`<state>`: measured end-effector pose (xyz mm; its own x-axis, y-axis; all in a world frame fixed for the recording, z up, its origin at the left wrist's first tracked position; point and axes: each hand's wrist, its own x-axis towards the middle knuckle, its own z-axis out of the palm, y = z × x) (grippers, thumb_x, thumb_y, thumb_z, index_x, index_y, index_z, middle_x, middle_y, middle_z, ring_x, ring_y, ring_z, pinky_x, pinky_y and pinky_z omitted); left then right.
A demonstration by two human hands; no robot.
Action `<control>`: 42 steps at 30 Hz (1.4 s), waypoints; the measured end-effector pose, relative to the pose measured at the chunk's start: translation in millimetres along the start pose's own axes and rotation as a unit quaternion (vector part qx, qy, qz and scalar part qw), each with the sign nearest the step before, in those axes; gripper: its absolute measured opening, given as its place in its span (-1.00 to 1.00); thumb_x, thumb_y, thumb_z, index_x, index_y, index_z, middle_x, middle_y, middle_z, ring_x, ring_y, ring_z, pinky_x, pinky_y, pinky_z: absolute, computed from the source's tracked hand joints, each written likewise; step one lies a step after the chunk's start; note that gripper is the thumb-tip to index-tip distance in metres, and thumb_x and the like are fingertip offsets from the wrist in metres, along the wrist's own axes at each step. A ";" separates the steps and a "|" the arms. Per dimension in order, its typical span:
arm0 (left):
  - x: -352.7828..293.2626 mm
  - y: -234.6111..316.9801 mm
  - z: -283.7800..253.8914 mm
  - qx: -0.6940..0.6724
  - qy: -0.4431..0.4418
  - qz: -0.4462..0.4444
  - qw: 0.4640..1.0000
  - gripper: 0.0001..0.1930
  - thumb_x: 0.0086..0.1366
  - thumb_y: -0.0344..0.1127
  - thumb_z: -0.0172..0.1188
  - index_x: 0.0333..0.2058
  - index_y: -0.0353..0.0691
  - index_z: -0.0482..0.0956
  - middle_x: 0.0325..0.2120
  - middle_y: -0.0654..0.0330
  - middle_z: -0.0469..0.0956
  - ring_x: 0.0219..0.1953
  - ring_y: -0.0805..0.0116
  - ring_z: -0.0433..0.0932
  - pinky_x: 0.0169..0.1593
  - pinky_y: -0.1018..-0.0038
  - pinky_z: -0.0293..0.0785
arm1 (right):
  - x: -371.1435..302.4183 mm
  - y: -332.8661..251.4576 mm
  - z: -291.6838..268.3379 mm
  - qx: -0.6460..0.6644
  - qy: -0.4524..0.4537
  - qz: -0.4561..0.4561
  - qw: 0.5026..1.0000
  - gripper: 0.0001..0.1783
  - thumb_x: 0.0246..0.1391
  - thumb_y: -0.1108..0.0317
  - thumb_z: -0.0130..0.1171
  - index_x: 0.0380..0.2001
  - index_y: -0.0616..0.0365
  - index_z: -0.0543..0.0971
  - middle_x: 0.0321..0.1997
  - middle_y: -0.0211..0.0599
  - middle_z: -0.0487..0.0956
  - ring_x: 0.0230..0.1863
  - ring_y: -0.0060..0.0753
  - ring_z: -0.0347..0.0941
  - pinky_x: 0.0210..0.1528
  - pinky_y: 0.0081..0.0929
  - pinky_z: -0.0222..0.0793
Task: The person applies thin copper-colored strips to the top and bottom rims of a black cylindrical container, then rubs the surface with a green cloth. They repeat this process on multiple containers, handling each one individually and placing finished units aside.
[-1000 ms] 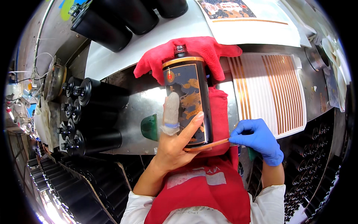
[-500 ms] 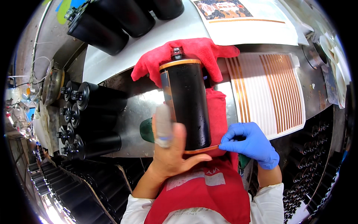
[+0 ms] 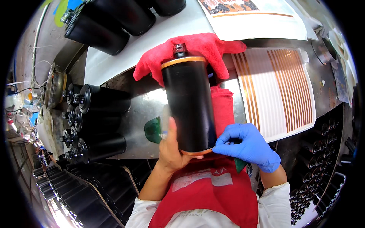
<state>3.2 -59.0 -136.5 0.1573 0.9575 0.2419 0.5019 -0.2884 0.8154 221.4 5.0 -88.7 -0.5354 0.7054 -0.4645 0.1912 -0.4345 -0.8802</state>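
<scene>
A black bottle (image 3: pixel 190 102) with a clear glass neck lies with its neck away from me on a red cloth (image 3: pixel 152 62). One copper-coloured band circles its shoulder. Around the near base runs a copper strip (image 3: pixel 199 153), its right end pinched between the thumb and forefinger of my blue-gloved right hand (image 3: pixel 247 146). My bare left hand (image 3: pixel 173 152) grips the bottle's lower left side, fingers along the wall; the thumb is mostly hidden by the base. A pale cover sits on one left finger, blurred. Beside that hand is a dark green object (image 3: pixel 153 130).
Right of the bottle lies a white sheet of copper strips (image 3: pixel 279 91). A printed sheet (image 3: pixel 258 28) is behind it. Several black bottles (image 3: pixel 102 121) lie stacked at left; more black bottles (image 3: pixel 97 28) stand at the far left. Racks of bottles (image 3: pixel 315 163) flank me below the metal table.
My left hand has come in against the bottle's base. The bottle has turned, so the patterned panel on its left side no longer shows. My right hand has shifted slightly left with the strip.
</scene>
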 end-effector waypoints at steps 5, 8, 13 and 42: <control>19.3 22.1 -7.7 0.025 0.005 0.039 0.999 0.10 -0.13 -0.02 0.42 0.20 -0.54 -0.08 0.09 -0.29 0.21 0.15 -0.18 0.25 0.21 0.13 0.10 | -2.1 -5.6 1.5 -0.046 0.018 -0.011 0.999 -0.84 -0.11 0.36 0.30 -0.49 0.24 0.62 -0.57 -0.40 0.53 -0.55 -0.69 0.38 -0.46 -0.70 0.31; 31.3 33.2 -6.2 0.165 -0.007 0.091 0.982 0.00 -0.14 -0.05 0.43 0.18 -0.42 0.09 0.11 -0.35 0.15 0.18 -0.29 0.14 0.20 0.03 0.05 | -3.1 -6.1 1.3 -0.031 0.022 -0.006 0.999 -0.83 -0.12 0.36 0.31 -0.49 0.24 0.62 -0.58 -0.40 0.53 -0.56 -0.69 0.38 -0.47 -0.70 0.31; 37.1 30.2 -4.4 0.208 -0.021 0.126 0.970 -0.05 -0.16 -0.12 0.45 0.17 -0.39 0.15 0.16 -0.45 -0.01 0.21 -0.40 0.03 0.21 0.07 0.07 | -1.3 -0.1 2.5 -0.026 0.045 -0.002 0.999 -0.83 -0.12 0.35 0.32 -0.49 0.24 0.61 -0.58 -0.40 0.52 -0.56 -0.69 0.37 -0.47 -0.70 0.31; 24.9 46.5 -2.2 -0.428 0.030 -0.144 0.892 -0.13 0.14 -0.67 0.02 0.29 -0.23 -0.34 0.26 0.00 -0.06 0.21 0.21 0.18 0.13 0.37 0.33 | 0.7 19.2 13.6 0.068 0.076 -0.001 0.995 -0.79 -0.13 0.35 0.35 -0.45 0.18 0.53 -0.51 -0.55 0.47 -0.52 -0.82 0.26 -0.46 -0.79 0.23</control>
<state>28.6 -48.5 -91.4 0.0676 0.9971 -0.0355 -0.3240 0.0556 0.9444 213.5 -10.5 -104.6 -0.4035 0.7781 -0.4815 0.0714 -0.4978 -0.8643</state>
